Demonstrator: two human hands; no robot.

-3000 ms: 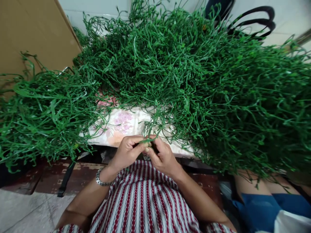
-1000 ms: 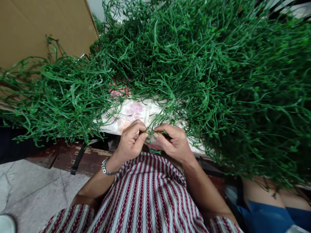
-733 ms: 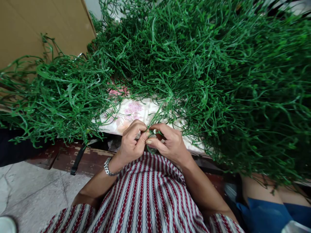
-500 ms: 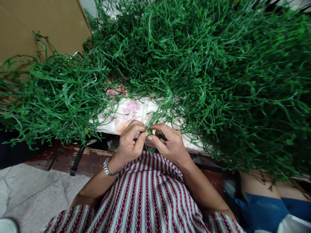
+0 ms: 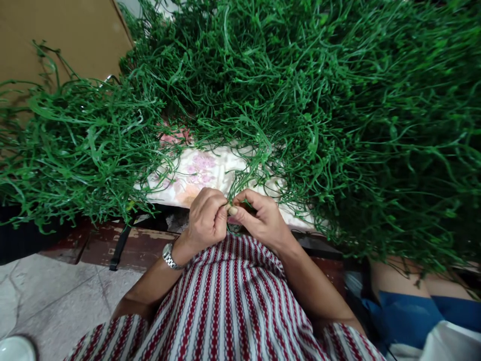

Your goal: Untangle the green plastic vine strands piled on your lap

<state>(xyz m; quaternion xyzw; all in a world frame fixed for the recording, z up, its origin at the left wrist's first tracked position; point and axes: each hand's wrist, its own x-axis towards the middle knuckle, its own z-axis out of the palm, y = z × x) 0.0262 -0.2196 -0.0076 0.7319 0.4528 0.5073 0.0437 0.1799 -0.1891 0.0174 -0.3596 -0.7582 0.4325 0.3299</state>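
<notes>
My left hand point(image 5: 208, 216) and my right hand point(image 5: 261, 219) meet at the front edge of a table, fingertips pinched together. Between them they grip the lower ends of a small bunch of thin green plastic-looking stems point(image 5: 247, 175). The tops of these stems lean away from me over a floral cloth point(image 5: 201, 173). Fingers hide the exact point where the stems are held. A large heap of similar green stems point(image 5: 285, 85) spreads behind and to the right, and a smaller pile point(image 5: 86, 150) lies to the left.
A brown cardboard panel point(image 5: 63, 35) stands at the back left. Along the front runs a worn reddish wooden edge point(image 5: 145, 243) with a black strap point(image 5: 119, 248). Another person's legs in blue shorts point(image 5: 409, 316) are at the lower right. A white round container point(image 5: 17, 348) is at lower left.
My left hand has turned and its fingers have curled more tightly at the stem ends. The held stems sit slightly lower, and the view has shifted a little.
</notes>
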